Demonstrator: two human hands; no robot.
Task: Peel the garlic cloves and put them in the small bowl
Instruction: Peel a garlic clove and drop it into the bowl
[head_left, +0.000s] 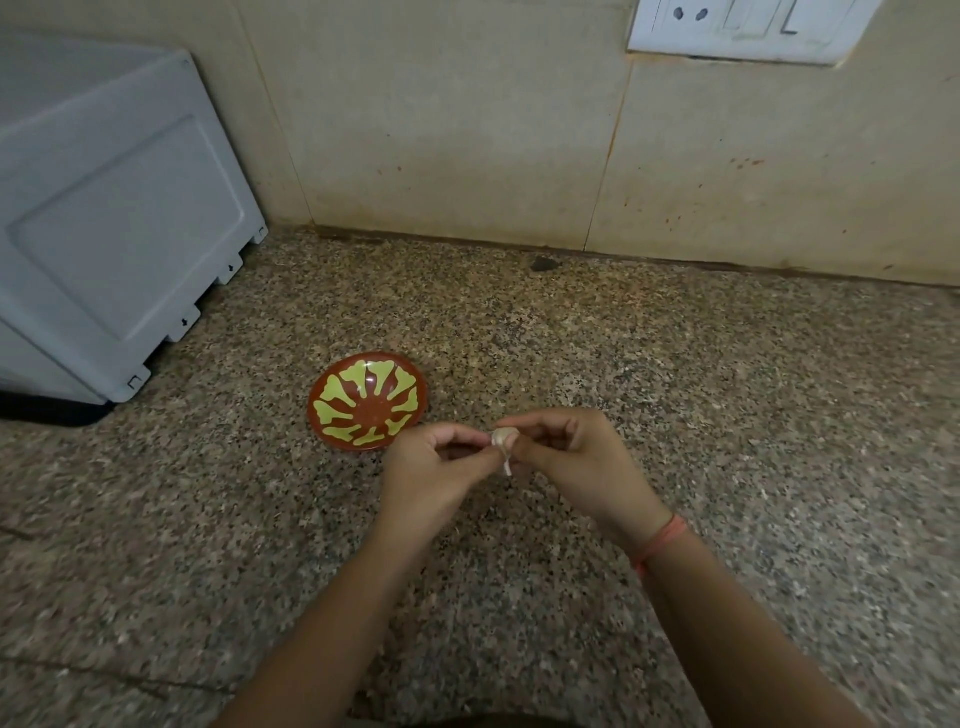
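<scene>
Grip: the left hand (434, 467) and right hand (566, 457) both pinched one small pale papery garlic clove (502, 439) between their fingertips, held above the speckled brown granite counter (675, 415).
Skin: a pale strip (507, 466) hung below the clove.
Bowl: the small red bowl with yellow petal pattern (368, 399) sat just beside the left hand; nothing showed inside it.
Advice: probably steady the clove with one hand and draw the loose strip away with the other.
Left: a grey metal appliance casing (114, 218).
</scene>
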